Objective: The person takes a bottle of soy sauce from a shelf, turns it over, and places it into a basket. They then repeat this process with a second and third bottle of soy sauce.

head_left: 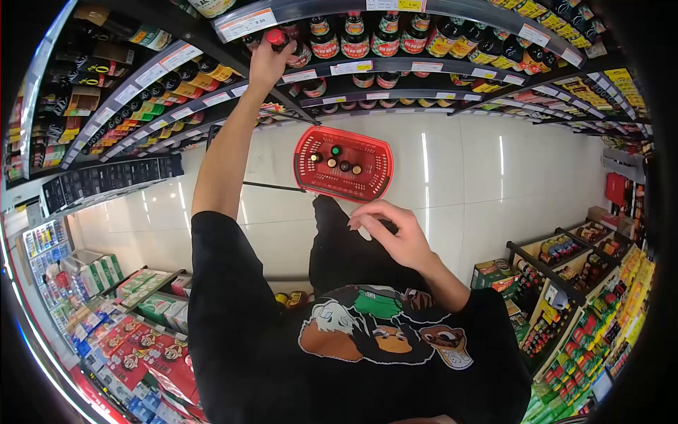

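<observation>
Head: capped bottle [275, 36] points toward camera.

Shop aisle [452, 162] with price tags [351, 68] along shelves [457, 69] of labelled bottles [354, 44], plus a shopping basket [353, 134]

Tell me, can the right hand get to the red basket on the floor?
Probably yes, by bending down: nothing seems to block the space between the right hand and the red basket, though it sits well below on the floor.
</observation>
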### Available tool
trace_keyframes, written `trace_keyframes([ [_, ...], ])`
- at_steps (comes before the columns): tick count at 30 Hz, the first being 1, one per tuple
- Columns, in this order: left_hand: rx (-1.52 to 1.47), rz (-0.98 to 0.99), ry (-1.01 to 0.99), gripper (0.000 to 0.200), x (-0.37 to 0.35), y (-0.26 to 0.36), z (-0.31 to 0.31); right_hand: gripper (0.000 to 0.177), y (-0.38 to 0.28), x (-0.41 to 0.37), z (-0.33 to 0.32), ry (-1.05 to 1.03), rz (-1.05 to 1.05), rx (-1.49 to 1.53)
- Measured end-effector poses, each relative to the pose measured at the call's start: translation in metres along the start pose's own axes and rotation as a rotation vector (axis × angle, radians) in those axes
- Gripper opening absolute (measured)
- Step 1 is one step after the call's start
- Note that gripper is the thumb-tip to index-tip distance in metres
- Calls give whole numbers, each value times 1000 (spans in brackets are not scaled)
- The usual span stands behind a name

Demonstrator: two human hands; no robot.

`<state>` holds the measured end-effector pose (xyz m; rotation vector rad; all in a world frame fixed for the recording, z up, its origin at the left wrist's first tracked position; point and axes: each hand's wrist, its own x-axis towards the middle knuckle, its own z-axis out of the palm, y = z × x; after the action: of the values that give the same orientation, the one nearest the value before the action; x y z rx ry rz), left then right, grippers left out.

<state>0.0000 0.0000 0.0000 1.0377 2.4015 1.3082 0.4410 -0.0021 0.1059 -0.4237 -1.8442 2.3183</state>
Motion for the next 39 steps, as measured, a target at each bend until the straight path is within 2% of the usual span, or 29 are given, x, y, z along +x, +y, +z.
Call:
trace_keyframes([
  [3,18,22,-26,38,-22,14,-4,17,2,-9,-8,23,-7,-50],
  [6,2,149,30,33,-42,23,-5,17,4,-19,-16,56,-7,-68],
  [10,-16,156,37,34,-61,52,-16,17,8,-30,-30,132,39,-83],
  [13,-34,123,-71,33,-87,85,-34,17,12,-33,-36,169,81,-64],
  [15,-170,96,-41,33,-111,112,-42,19,14,-28,-36,159,53,-74],
  [16,-165,96,-36,33,-122,127,-51,21,20,-25,-36,172,30,21],
  [18,-91,-26,-146,29,-141,161,-68,27,22,-16,-37,186,16,209],
  [19,-91,-27,-146,29,-152,174,-73,27,19,-7,-33,185,16,209],
  [21,-379,-53,-136,25,-172,200,-80,27,7,18,-23,317,-157,-23],
  [24,-448,-72,-200,25,-192,237,-92,33,-11,53,-20,370,-217,15],
  [26,-502,-99,-247,28,-201,257,-96,44,-17,67,-27,106,-312,61],
  [27,-501,-100,-240,28,-204,264,-97,44,-17,66,-28,99,-313,61],
  [30,-554,-134,-287,33,-211,275,-96,67,-13,57,-35,-255,-128,152],
  [31,-557,-135,-284,33,-212,275,-94,67,-13,53,-36,-256,-125,149],
  [33,-622,-145,-267,32,-213,273,-88,80,-13,44,-34,-386,-144,132],
  [34,-654,-179,-244,32,-214,271,-83,87,-20,40,-34,-419,-53,178],
  [39,-633,-199,-178,30,-219,259,-51,81,-19,25,-27,-361,44,260],
])
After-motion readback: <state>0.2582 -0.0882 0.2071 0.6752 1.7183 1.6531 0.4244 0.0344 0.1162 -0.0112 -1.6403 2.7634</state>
